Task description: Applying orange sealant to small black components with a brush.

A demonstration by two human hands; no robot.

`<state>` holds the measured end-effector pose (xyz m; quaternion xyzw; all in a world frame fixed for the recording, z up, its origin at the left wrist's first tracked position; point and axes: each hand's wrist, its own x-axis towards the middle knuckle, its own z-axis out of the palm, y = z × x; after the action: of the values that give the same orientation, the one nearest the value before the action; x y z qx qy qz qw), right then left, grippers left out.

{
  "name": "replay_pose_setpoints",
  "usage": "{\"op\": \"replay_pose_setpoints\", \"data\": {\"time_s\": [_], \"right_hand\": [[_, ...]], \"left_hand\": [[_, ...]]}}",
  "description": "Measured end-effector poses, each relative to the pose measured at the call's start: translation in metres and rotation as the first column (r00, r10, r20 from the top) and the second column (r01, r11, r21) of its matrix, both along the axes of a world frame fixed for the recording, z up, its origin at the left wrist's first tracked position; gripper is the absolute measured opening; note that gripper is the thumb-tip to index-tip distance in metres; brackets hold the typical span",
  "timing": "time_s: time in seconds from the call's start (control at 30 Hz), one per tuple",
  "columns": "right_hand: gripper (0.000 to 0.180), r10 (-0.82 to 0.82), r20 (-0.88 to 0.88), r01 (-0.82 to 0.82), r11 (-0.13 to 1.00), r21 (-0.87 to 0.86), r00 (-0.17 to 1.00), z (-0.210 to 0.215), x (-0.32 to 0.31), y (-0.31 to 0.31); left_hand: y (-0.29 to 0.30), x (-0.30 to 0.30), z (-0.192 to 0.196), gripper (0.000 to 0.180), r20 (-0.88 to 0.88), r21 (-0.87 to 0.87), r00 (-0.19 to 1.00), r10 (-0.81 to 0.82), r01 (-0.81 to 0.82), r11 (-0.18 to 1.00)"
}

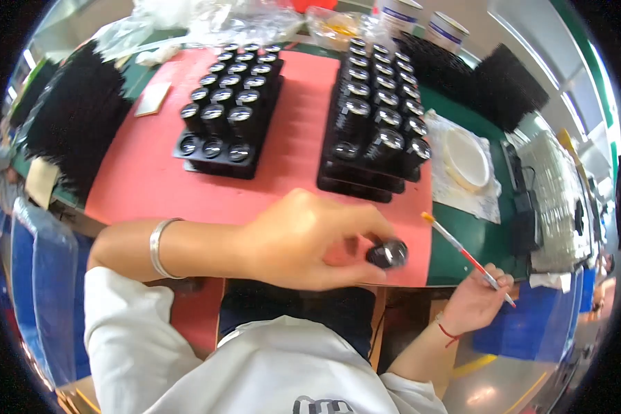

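**Left hand on a small black lens barrel, right hand holding a thin stick**

Nearest, at 6 o'clock: white sleeves and a dark lap at the bench edge. Left hand (303,241) reaching across from 9 o'clock, a silver bangle (160,247) on the wrist, fingers curled and closed around a small black lens barrel (388,254) at the near edge of the red mat (152,172). Barrel gripped at the fingertips, sitting at 3 o'clock from the palm, glassy face turned up toward the camera, so its long axis pointing roughly up and slightly right. Short, round, glossy, dark metal or plastic with a reflective front.

At 4 o'clock from the barrel: right hand (472,300), red cord at the wrist, pinching a thin red-and-white stick (462,252) with an orange tip. Stick running from 5 o'clock up to 11 o'clock, tip close to the barrel, not touching. Left hand alone in contact with the barrel.

Farther, at 12 o'clock: two black moulded trays, left tray (224,148) and right tray (366,183), filled in rows with similar shiny-topped barrels. At 2 o'clock, a pale round dish (466,159) on white cloth over green bench (476,238). Beyond, black bristly foam blocks (76,117) at 10 o'clock and crumpled clear plastic bags (234,21) at the far rim.
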<state>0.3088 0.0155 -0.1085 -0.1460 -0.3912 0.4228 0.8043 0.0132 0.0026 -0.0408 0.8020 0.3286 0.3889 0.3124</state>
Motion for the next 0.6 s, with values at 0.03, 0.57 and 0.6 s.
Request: {"op": "replay_pose_setpoints", "data": {"time_s": [0.03,0.57,0.6], "right_hand": [[0.015,0.061,0.036,-0.062,0.998,0.033,0.997,0.0,0.004,-0.001],[0.015,0.076,0.034,-0.077,0.996,0.044,0.997,0.0,0.003,0.0],[0.015,0.09,0.036,-0.092,0.994,0.054,0.995,-0.001,0.003,0.0]], "left_hand": [[-0.004,-0.001,-0.001,0.029,-0.013,0.234,0.999,0.029,-0.025,0.972],[-0.026,-0.07,-0.012,0.024,-0.026,0.391,0.325,0.945,-0.867,0.309],[-0.024,-0.069,-0.012,0.024,-0.028,0.393,0.33,0.944,-0.864,0.314]]}}
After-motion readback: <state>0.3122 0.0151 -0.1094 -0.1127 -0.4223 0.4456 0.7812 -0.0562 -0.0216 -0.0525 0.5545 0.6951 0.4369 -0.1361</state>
